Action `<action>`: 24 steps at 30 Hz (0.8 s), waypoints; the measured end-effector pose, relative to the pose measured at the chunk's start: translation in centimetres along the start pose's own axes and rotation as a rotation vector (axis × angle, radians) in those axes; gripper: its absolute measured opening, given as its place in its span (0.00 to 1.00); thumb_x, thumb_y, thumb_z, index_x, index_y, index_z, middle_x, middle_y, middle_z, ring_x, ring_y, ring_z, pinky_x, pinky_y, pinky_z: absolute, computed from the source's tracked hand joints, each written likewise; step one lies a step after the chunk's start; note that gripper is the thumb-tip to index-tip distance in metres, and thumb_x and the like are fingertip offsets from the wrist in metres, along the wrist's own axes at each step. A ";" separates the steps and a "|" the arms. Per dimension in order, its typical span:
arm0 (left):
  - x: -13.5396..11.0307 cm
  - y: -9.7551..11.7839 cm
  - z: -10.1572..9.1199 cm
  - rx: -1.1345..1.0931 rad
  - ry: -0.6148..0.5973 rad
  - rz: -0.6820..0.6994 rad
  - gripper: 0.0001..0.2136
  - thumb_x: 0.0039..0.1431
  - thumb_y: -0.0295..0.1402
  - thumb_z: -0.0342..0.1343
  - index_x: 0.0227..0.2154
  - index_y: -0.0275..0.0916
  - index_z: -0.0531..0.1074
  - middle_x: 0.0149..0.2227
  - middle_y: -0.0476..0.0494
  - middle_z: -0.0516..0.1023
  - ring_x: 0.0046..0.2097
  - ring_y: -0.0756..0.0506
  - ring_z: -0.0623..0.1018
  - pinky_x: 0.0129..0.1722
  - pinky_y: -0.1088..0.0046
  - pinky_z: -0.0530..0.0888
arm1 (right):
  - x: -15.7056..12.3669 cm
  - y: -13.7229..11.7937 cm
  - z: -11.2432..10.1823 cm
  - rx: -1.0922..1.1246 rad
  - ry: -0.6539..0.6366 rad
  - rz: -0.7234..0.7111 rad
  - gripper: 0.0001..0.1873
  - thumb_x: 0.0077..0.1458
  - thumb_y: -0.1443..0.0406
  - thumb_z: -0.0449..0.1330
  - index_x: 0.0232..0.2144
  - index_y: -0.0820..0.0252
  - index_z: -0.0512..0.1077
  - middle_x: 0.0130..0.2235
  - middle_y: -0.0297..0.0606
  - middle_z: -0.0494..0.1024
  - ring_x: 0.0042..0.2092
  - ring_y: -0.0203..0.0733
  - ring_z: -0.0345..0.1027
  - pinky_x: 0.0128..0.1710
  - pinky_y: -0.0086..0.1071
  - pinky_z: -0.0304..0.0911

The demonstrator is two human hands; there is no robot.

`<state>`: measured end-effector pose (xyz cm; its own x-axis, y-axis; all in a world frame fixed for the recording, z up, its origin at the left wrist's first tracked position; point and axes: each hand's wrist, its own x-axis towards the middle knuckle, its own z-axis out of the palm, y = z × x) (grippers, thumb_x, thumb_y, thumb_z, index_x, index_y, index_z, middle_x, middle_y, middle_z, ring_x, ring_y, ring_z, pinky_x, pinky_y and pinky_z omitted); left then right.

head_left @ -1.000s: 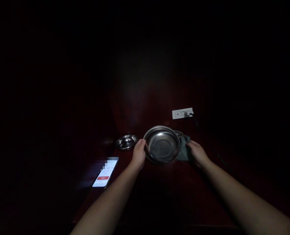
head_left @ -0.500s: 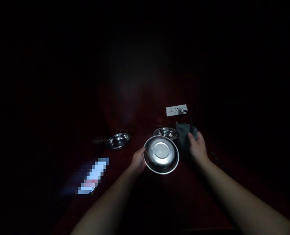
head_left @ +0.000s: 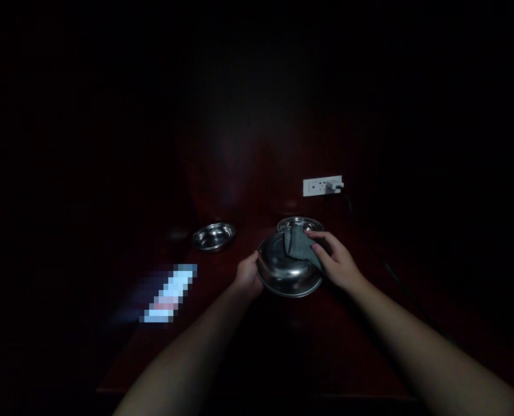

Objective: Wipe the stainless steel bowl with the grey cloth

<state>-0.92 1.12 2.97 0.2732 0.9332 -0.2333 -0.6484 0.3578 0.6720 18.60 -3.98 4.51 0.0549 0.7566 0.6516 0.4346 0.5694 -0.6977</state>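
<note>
My left hand (head_left: 247, 276) grips the left rim of a steel bowl (head_left: 283, 271) that is turned with its underside facing me, just above a dark red table (head_left: 352, 341). With my right hand (head_left: 335, 260) I press a grey cloth (head_left: 297, 244) against the upper right of the bowl's underside, fingers closed around the cloth. Behind the held bowl stands a second steel bowl (head_left: 300, 223), partly hidden. A third steel bowl (head_left: 213, 236) rests on the table to the left.
A lit phone (head_left: 168, 293), its screen blurred out, lies at the table's left edge. A white power strip (head_left: 317, 186) with a plug and a dark cable sits at the back right. The surroundings are very dark.
The bowl has been flipped from inside-facing to underside-facing. My right hand lifted the cloth from beside the bowl and brought it left onto the bowl's underside.
</note>
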 end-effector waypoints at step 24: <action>0.6 0.0 -0.5 0.269 -0.004 0.298 0.16 0.58 0.39 0.49 0.42 0.32 0.71 0.39 0.38 0.77 0.44 0.42 0.76 0.47 0.62 0.70 | -0.1 1.3 0.9 0.249 -0.016 0.392 0.24 0.52 0.48 0.54 0.44 0.57 0.69 0.45 0.39 0.77 0.46 0.48 0.70 0.49 0.42 0.63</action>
<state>-1.11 1.70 2.52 0.1043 0.9945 0.0021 -0.4906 0.0496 0.8700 18.37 -3.04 3.33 0.1568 0.9338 0.3215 0.1551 0.2982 -0.9418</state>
